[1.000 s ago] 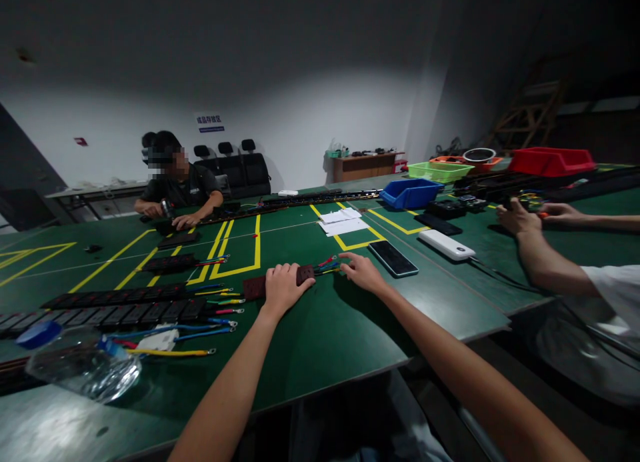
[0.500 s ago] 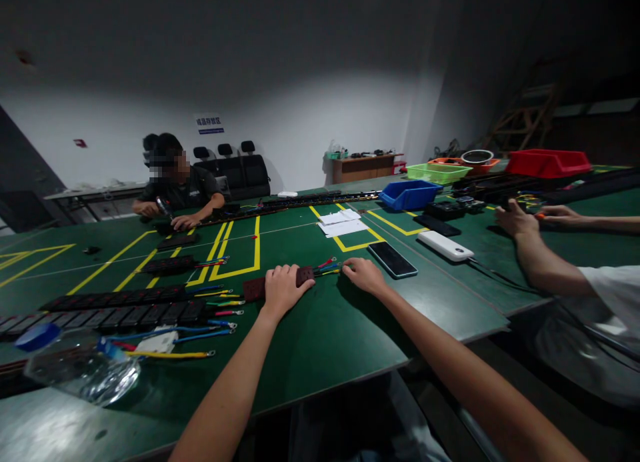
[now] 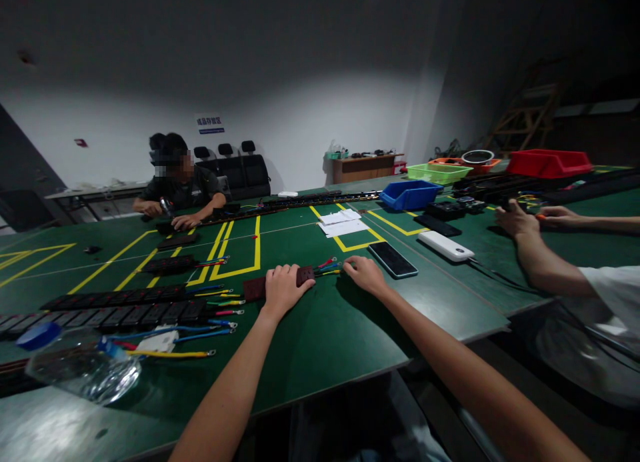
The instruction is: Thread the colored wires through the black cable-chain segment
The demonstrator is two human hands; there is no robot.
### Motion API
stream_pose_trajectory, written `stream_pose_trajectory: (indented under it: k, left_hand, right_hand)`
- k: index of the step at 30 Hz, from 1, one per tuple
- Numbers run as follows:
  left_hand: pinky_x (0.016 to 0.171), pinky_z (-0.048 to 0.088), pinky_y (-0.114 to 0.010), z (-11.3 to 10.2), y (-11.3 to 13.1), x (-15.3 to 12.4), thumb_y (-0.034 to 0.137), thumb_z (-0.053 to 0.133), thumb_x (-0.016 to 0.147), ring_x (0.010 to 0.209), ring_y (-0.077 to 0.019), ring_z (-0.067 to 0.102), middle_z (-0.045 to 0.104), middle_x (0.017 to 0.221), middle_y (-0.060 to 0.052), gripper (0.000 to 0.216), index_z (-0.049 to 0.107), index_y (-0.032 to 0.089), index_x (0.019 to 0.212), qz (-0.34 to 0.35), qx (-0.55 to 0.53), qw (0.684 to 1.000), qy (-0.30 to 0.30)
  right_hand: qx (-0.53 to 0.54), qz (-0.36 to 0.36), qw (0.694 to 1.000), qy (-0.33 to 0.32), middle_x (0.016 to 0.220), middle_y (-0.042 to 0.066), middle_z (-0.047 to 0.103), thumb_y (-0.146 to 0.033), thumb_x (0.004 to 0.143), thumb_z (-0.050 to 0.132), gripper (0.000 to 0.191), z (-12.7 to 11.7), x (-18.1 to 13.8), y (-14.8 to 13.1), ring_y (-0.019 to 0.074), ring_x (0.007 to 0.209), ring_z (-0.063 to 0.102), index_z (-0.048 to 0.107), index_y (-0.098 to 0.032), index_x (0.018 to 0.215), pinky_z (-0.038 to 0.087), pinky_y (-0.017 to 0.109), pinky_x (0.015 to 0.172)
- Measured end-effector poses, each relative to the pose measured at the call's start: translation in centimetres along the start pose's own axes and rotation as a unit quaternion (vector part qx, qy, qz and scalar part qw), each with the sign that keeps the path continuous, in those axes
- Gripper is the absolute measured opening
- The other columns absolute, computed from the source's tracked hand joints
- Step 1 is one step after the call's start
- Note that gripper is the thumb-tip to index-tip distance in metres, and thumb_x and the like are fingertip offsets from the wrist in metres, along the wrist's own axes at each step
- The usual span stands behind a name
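The brown block (image 3: 255,289) lies on the green table (image 3: 345,329), clasped from above by the left hand (image 3: 284,286), its coloured wires (image 3: 329,272) pointing right. The right hand (image 3: 364,274) curls its fingers at the wire ends, whether pinching any I cannot tell; just beside it lies 1 phone (image 3: 393,259).

Green table (image 3: 350,342), yellow tape (image 3: 259,245) in rectangular outlines. Near middle, dark reddish-brown block (image 3: 254,289); red, blue, green and yellow wires (image 3: 326,270) at right end. Near left, black strips (image 3: 145,315) with red specks, clear bottle (image 3: 83,369), blue cap (image 3: 38,336). White papers (image 3: 343,227). To right, black-faced phone (image 3: 393,259), white power bank (image 3: 446,246). Far right, blue bin (image 3: 411,195), light green basket (image 3: 440,174), red bin (image 3: 550,163).
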State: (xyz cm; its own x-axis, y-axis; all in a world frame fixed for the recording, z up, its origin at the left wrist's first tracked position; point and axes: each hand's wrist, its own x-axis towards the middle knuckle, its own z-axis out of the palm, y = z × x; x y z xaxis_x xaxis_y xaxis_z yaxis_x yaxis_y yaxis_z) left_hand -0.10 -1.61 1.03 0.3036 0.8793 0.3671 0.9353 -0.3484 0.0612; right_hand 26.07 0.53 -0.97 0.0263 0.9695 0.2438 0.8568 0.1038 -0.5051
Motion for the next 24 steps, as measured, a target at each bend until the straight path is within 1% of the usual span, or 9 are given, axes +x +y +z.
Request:
stream_pose_trajectory:
  k: [3, 7, 11, 13, 15, 18, 20, 22, 24]
  left_hand:
    - [0.088, 0.039, -0.041, -0.1, 0.1, 0.0, 0.076, 0.041, 0.092, 0.102, -0.0300, 0.059, 0.070, 0.111, -0.012, 0.064, 0.066, 0.021, 0.115, -0.004, 0.000, 1.000, -0.005]
    - [0.089, 0.038, -0.042, -0.2, 0.2, -0.1, 0.076, 0.043, 0.092, 0.103, -0.0305, 0.059, 0.070, 0.110, -0.013, 0.064, 0.066, 0.021, 0.114, -0.007, 0.015, 1.000, -0.002]
    - [0.088, 0.038, -0.042, -0.3, 0.3, 0.0, 0.076, 0.041, 0.092, 0.102, -0.0307, 0.059, 0.070, 0.109, -0.013, 0.064, 0.066, 0.021, 0.113, -0.004, 0.021, 1.000, 0.002]
    - [0.087, 0.039, -0.041, -0.3, 0.2, 0.0, 0.076, 0.041, 0.093, 0.101, -0.0302, 0.059, 0.070, 0.109, -0.013, 0.064, 0.066, 0.020, 0.113, -0.002, 0.018, 1.000, 0.002]
    - [0.087, 0.039, -0.042, -0.3, 0.2, 0.0, 0.076, 0.041, 0.093, 0.101, -0.0302, 0.059, 0.070, 0.108, -0.012, 0.065, 0.066, 0.020, 0.113, -0.001, 0.017, 1.000, 0.003]
    - [0.088, 0.039, -0.042, -0.2, 0.1, 0.0, 0.076, 0.041, 0.092, 0.102, -0.0305, 0.059, 0.070, 0.110, -0.013, 0.065, 0.066, 0.021, 0.114, -0.004, 0.019, 1.000, 0.001]
    - [0.088, 0.039, -0.042, -0.1, 0.1, 0.0, 0.076, 0.041, 0.092, 0.102, -0.0305, 0.059, 0.070, 0.110, -0.013, 0.064, 0.066, 0.021, 0.114, -0.004, 0.017, 1.000, 0.002]
    - [0.088, 0.039, -0.042, -0.1, 0.1, 0.0, 0.076, 0.041, 0.092, 0.102, -0.0304, 0.059, 0.070, 0.110, -0.013, 0.065, 0.066, 0.021, 0.114, -0.002, 0.013, 1.000, 0.004]
    - [0.088, 0.039, -0.042, -0.2, 0.1, 0.1, 0.076, 0.040, 0.092, 0.102, -0.0299, 0.060, 0.070, 0.111, -0.012, 0.065, 0.066, 0.021, 0.114, -0.002, 0.007, 1.000, 0.000]
  right_hand:
    - [0.043, -0.015, 0.999, -0.001, 0.092, 0.007, 0.077, -0.039, 0.092, 0.053, 0.034, 0.3, 0.2, 0.2, 0.0218, 0.082, 0.068, 0.079, -0.021, 0.105, 0.039, 0.026, 0.064]
    - [0.127, -0.048, 0.991, 0.018, 0.084, 0.007, 0.076, -0.036, 0.089, 0.053, 0.033, 0.4, 0.6, 0.5, 0.0206, 0.076, 0.067, 0.078, -0.016, 0.093, 0.043, 0.026, 0.067]
    - [0.186, -0.070, 0.980, 0.021, 0.081, 0.007, 0.075, -0.035, 0.088, 0.052, 0.033, 0.6, 0.9, 0.8, 0.0204, 0.075, 0.067, 0.077, -0.015, 0.084, 0.046, 0.026, 0.067]
    - [0.188, -0.061, 0.980, 0.038, 0.088, 0.007, 0.076, -0.035, 0.089, 0.052, 0.032, 0.9, 0.9, 0.8, 0.0204, 0.079, 0.068, 0.077, -0.015, 0.090, 0.048, 0.027, 0.071]
    - [0.186, -0.045, 0.981, 0.034, 0.090, 0.007, 0.076, -0.037, 0.090, 0.053, 0.035, 1.1, 0.7, 0.6, 0.0193, 0.076, 0.068, 0.076, -0.015, 0.107, 0.049, 0.028, 0.072]
    - [0.193, -0.049, 0.980, -0.027, 0.071, 0.003, 0.071, -0.041, 0.092, 0.054, 0.050, 1.5, 0.3, 0.1, 0.0165, 0.059, 0.062, 0.065, -0.013, 0.131, 0.047, 0.027, 0.062]
    - [0.201, -0.072, 0.975, -0.056, 0.060, -0.002, 0.064, -0.042, 0.091, 0.055, 0.055, 1.5, 0.1, -0.2, 0.0155, 0.053, 0.058, 0.060, -0.011, 0.136, 0.043, 0.025, 0.056]
    - [0.228, -0.082, 0.968, -0.067, 0.058, -0.004, 0.060, -0.041, 0.088, 0.057, 0.056, 1.3, 0.0, -0.3, 0.0146, 0.052, 0.055, 0.059, -0.012, 0.136, 0.040, 0.024, 0.053]
    - [0.279, -0.076, 0.954, -0.077, 0.058, -0.005, 0.058, -0.039, 0.086, 0.058, 0.054, 1.0, 0.1, -0.2, 0.0136, 0.052, 0.053, 0.060, -0.013, 0.133, 0.039, 0.023, 0.051]
